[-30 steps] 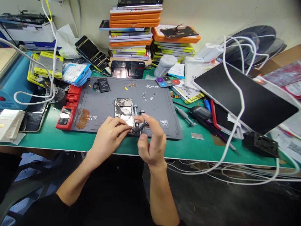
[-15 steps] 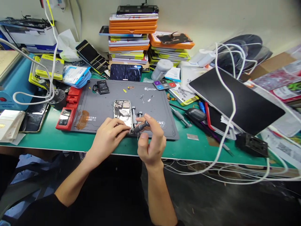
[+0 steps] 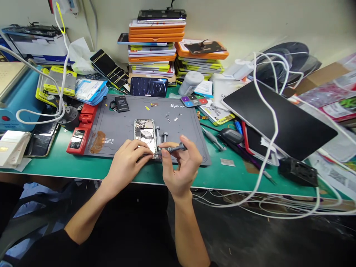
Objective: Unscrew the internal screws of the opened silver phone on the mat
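An opened smartphone point(image 3: 146, 128), its screen off and its inner parts bare, lies on the grey work mat point(image 3: 125, 137). My left hand point(image 3: 128, 158) bends its fingers over the phone's lower end and grips it there, hiding that part. In my right hand point(image 3: 182, 167) a slim grey screwdriver point(image 3: 176, 148) is pinched between thumb and fingers, tilted low, its tip beside the phone's lower right corner. Two more grey screwdrivers point(image 3: 165, 136) lie just right of the phone. Farther back on the mat is a black phone battery point(image 3: 122, 104).
Tiny screws point(image 3: 168, 118) and small parts are scattered on the mat. A red device point(image 3: 76, 141) borders it at left. Behind stand a dark-screened phone point(image 3: 148, 87) and stacked boxes point(image 3: 155, 37). At right are a black panel point(image 3: 278, 111) and a white cable point(image 3: 274, 122).
My right hand has swung the screwdriver down to a flatter tilt, with its handle end farther right. The thumb now presses against the shaft. My left hand and the phone stay in place.
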